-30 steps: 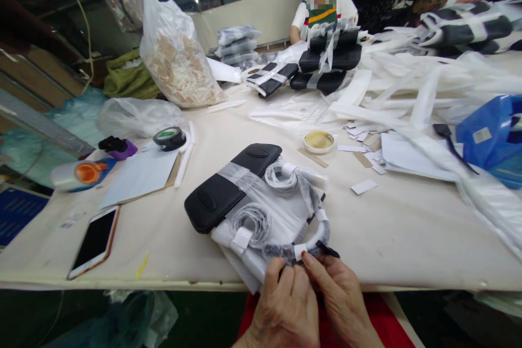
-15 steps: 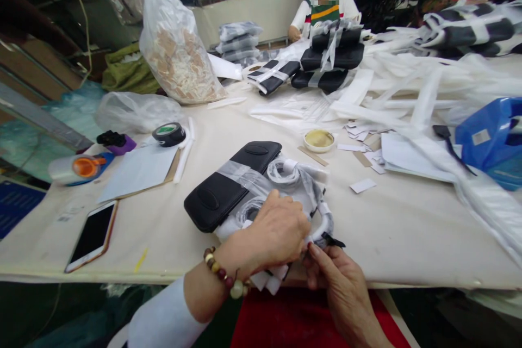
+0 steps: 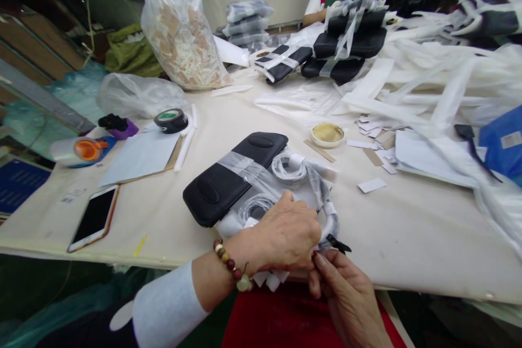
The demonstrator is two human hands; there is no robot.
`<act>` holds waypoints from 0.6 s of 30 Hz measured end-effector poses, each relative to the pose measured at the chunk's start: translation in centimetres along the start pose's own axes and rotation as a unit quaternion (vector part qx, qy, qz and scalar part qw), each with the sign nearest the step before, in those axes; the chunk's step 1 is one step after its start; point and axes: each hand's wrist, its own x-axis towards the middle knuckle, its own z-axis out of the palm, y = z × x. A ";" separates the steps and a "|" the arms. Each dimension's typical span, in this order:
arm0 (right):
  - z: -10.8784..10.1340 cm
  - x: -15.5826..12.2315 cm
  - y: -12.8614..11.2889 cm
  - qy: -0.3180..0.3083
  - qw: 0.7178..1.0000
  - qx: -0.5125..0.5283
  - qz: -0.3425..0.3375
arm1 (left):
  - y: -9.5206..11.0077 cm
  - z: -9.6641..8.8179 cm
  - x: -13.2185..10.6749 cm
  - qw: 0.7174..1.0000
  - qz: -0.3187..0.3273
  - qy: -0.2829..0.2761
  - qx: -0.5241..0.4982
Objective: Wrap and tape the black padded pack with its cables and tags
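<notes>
A black padded pouch (image 3: 228,179) lies on the table, bound with clear tape to a plastic-wrapped bundle of white cables (image 3: 290,169). My left hand (image 3: 285,236), with a bead bracelet at the wrist, is closed over the near end of the bundle. My right hand (image 3: 342,293) is below it at the table edge, fingers pinched together against the bundle's wrapped loop, beside a small black tab (image 3: 338,243). What the right fingers pinch is hidden by the left hand.
A phone (image 3: 94,223), a clipboard with paper (image 3: 138,159), a black tape roll (image 3: 171,120) and an orange-capped bottle (image 3: 81,151) lie to the left. A small round dish (image 3: 327,134), paper labels and white plastic sleeves are to the right. Another person sits at the far side behind stacked black pouches (image 3: 350,43).
My left hand has swung up from beside the right hand and now covers the bundle's near end. The right hand stays at the table edge. The view has tilted slightly downward.
</notes>
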 end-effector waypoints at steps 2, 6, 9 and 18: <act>-0.1 -0.1 0.1 -0.003 1.000 -0.002 -0.002 | 0.0 0.3 0.0 1.000 0.001 -0.002 0.002; -0.1 -0.1 0.1 -0.010 1.000 -0.011 -0.008 | -0.2 0.5 0.2 1.000 0.002 -0.011 0.001; 0.1 0.0 0.1 -0.010 1.000 0.002 -0.004 | -0.3 0.5 0.2 1.000 0.009 0.015 -0.013; 1.2 0.2 -0.2 0.056 0.998 -0.034 -0.021 | -0.5 1.1 0.3 0.999 0.012 0.035 -0.012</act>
